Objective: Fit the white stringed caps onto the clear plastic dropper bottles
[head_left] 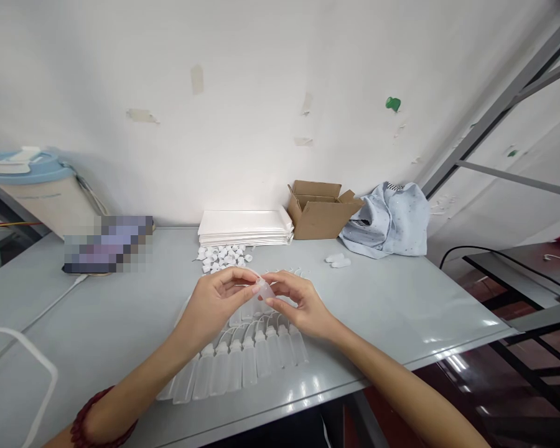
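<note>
Above the table's middle, my right hand [303, 305] is closed around a small translucent plastic squeeze bottle [266, 291], held tilted. My left hand [221, 295] pinches at the bottle's top end; a thin pale tube seems to arch over its fingers, and the fingertips partly hide the neck. Below my hands lies a row of similar translucent bottles [221, 370] with white caps and thin curved tubes. More bottles [247, 311] lie behind that row, partly covered by my hands. Just beyond is a pile of small white caps [224, 256].
Behind the caps sit a stack of white flat boxes [245, 225], an open cardboard box [324, 218] and a light blue cloth [392, 221]. Two small white pieces [338, 260] lie to the right. A phone [112, 246] with a cable and a lidded cup [46, 193] stand left.
</note>
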A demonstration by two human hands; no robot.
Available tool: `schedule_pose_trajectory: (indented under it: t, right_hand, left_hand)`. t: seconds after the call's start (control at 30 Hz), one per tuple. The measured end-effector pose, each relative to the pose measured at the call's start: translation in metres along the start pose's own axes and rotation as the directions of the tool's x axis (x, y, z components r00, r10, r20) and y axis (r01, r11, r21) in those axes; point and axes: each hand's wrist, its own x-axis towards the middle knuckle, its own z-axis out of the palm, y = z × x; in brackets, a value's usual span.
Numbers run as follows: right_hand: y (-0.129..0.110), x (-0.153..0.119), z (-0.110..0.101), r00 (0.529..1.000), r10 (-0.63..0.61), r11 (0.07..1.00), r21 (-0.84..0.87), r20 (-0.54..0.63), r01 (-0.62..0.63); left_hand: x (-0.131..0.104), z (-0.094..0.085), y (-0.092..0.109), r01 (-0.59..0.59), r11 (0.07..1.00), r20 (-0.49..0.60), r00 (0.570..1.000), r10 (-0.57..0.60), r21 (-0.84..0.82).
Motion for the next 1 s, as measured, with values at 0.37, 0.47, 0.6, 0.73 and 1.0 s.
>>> schedule_pose_trajectory:
  t: [0.37, 0.47, 0.6, 0.73, 1.0]
  right_hand:
    - [-0.003, 0.002, 0.003, 0.975, 0.209, 0.96, 0.203, -0.074, -0.191]
    - [-0.003, 0.003, 0.0, 0.959, 0.283, 0.903, 0.343, -0.021, -0.259]
    - [0.001, 0.005, -0.005, 0.95, 0.309, 0.818, 0.499, 0.036, -0.285]
    - [0.006, 0.005, -0.006, 0.943, 0.33, 0.774, 0.561, 0.038, -0.293]
    - [-0.003, 0.007, -0.007, 0.932, 0.331, 0.687, 0.639, 0.149, -0.346]
  left_hand:
    - [-0.007, 0.011, -0.021, -0.564, 0.577, 0.051, 0.74, 0.671, 0.59]
    - [-0.007, 0.012, -0.024, -0.593, 0.495, 0.125, 0.711, 0.692, 0.635]
    - [-0.007, 0.013, -0.023, -0.607, 0.515, 0.174, 0.732, 0.659, 0.606]
    - [-0.007, 0.014, -0.02, -0.611, 0.567, 0.16, 0.746, 0.647, 0.553]
    - [-0.009, 0.01, -0.011, -0.481, 0.728, 0.033, 0.844, 0.536, 0.488]
